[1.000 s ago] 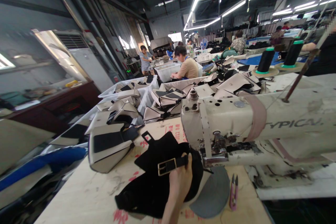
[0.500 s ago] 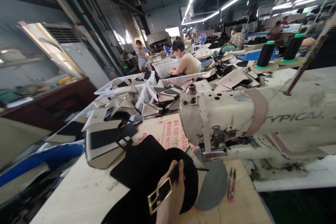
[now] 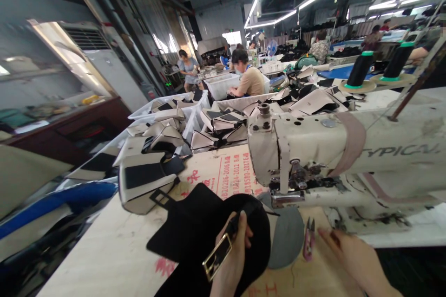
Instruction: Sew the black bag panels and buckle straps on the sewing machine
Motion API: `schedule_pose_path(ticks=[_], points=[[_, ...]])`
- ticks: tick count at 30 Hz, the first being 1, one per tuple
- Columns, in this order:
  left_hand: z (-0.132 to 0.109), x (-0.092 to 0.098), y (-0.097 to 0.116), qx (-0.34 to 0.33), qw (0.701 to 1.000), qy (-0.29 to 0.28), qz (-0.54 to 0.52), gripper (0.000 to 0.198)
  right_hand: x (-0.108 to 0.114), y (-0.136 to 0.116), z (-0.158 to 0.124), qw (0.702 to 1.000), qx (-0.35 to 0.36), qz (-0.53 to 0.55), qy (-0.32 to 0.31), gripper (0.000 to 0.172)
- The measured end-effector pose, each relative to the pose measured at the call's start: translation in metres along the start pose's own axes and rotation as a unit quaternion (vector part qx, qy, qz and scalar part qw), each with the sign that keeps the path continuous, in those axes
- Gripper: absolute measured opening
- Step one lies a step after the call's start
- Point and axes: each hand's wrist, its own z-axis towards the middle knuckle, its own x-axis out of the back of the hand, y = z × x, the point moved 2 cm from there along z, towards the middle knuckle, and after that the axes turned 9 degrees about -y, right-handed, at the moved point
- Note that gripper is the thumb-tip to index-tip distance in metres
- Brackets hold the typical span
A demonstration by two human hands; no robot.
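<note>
My left hand [image 3: 232, 253] is closed around a black strap with a gold rectangular buckle [image 3: 218, 256]. The black fabric piece [image 3: 188, 227] that goes with it spreads over the table, its curved part wrapping round behind the hand. My right hand [image 3: 353, 257] is low on the right, fingers reaching left and slightly apart, with nothing seen in them. Just left of those fingertips lie pink thread snips [image 3: 309, 240], blades pointing away. A grey rounded plate [image 3: 287, 239] lies between the black piece and the snips, below the sewing machine head [image 3: 266, 148].
The machine arm [image 3: 400, 144] fills the right side. Black thread cones [image 3: 360, 70] stand behind it. Beige and black sewn pieces [image 3: 148, 181] lie at the table's left, with more in white bins [image 3: 195, 123] beyond. Co-workers [image 3: 251, 76] sit and stand further back.
My right hand has come into view from the lower right, beside the snips. My left hand still grips the strap, its buckle slightly turned. The view has shifted a little.
</note>
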Motion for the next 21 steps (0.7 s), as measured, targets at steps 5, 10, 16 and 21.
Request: schedule_pose_path(ticks=[5, 10, 16, 21], points=[[-0.003, -0.003, -0.004, 0.001, 1.0, 0.009, -0.025, 0.049, -0.032, -0.036, 0.024, 1.0, -0.024, 0.005, -0.015, 0.031], [-0.002, -0.004, -0.005, -0.001, 0.999, 0.012, -0.052, 0.048, -0.031, -0.026, 0.009, 0.992, 0.026, 0.119, 0.019, 0.024], [-0.003, -0.004, -0.006, -0.022, 0.999, 0.006, -0.031, 0.048, 0.017, -0.085, -0.021, 0.979, 0.142, 0.121, 0.08, 0.034], [-0.01, -0.005, -0.001, -0.022, 0.999, -0.015, -0.022, 0.045, 0.045, -0.157, -0.005, 0.982, 0.177, -0.029, 0.059, 0.03]])
